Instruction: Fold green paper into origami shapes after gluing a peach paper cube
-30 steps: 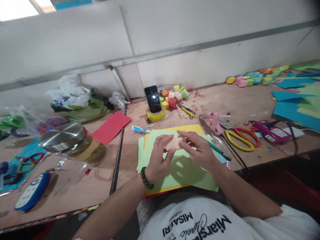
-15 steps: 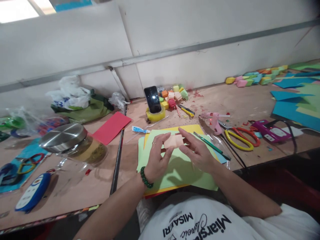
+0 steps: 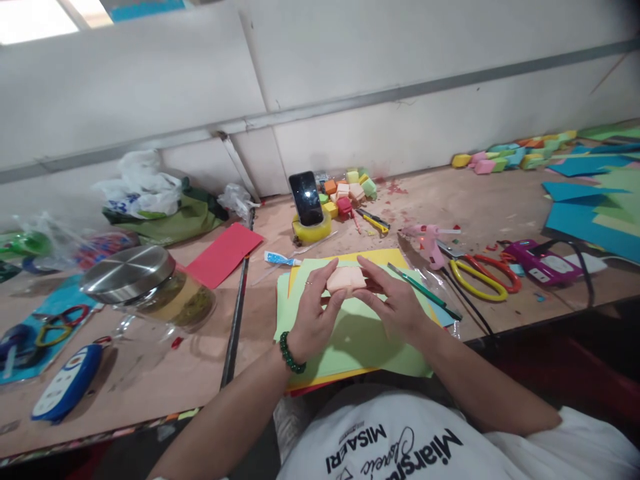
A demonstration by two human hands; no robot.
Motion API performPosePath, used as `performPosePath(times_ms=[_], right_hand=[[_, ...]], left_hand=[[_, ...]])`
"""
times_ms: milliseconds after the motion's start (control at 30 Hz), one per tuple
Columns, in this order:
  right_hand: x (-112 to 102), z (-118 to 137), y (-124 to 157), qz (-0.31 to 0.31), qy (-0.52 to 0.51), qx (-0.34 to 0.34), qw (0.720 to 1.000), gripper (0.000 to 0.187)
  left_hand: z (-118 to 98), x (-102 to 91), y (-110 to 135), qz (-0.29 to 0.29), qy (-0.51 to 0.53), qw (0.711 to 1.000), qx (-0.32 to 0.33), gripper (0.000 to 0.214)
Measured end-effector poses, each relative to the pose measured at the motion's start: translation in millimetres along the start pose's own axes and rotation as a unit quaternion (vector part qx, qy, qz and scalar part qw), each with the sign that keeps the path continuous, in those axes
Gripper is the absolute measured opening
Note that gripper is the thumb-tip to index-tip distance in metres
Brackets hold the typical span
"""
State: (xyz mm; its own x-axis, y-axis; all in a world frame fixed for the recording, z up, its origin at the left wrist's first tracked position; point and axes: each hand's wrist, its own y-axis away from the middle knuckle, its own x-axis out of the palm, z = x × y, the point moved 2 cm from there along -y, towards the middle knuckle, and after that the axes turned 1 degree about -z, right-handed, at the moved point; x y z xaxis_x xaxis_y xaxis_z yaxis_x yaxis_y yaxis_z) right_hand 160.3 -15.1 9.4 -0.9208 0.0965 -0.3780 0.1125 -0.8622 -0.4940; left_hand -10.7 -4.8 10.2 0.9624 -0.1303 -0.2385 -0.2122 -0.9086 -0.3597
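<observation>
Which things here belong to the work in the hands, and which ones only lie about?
In use: left hand, right hand, peach folded paper held between both, green paper sheets beneath.
Lying about: phone, tape roll, pink glue gun, yellow scissors, lidded glass jar, red sheet.

White T-shirt (image 3: 400, 440), black lettering; green bead bracelet (image 3: 289, 352), ring (image 3: 309, 283), left hand (image 3: 313, 313).

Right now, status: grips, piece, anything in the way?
Left grip and right grip pinch peach piece. Held over green sheets. Glue gun, scissors off right.
</observation>
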Motion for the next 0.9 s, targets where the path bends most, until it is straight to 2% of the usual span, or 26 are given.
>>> performPosePath(times_ms=[200,400,633,733,900], right_hand=[[0,3,3,-0.047,0.053,-0.104,0.992,0.037],[4,4,2,-0.046,0.108,-0.178,0.977,0.041],[-2,11,4,-0.039,0.148,-0.195,0.969,0.045],[-7,13,3,-0.043,0.145,-0.209,0.966,0.040],[-8,13,2,-0.038,0.108,-0.152,0.982,0.025]], left_hand=[[1,0.6,1,0.028,0.006,1.000,0.004,0.051],[-2,1.7,-1,0.039,0.030,0.999,-0.016,0.049],[-2,0.7,-5,0.043,0.096,0.989,-0.101,0.059],[-2,-1.7,-8,0.045,0.101,0.986,-0.127,0.060],[-2,-1.7,-10,0.061,0.116,0.980,-0.150,0.063]])
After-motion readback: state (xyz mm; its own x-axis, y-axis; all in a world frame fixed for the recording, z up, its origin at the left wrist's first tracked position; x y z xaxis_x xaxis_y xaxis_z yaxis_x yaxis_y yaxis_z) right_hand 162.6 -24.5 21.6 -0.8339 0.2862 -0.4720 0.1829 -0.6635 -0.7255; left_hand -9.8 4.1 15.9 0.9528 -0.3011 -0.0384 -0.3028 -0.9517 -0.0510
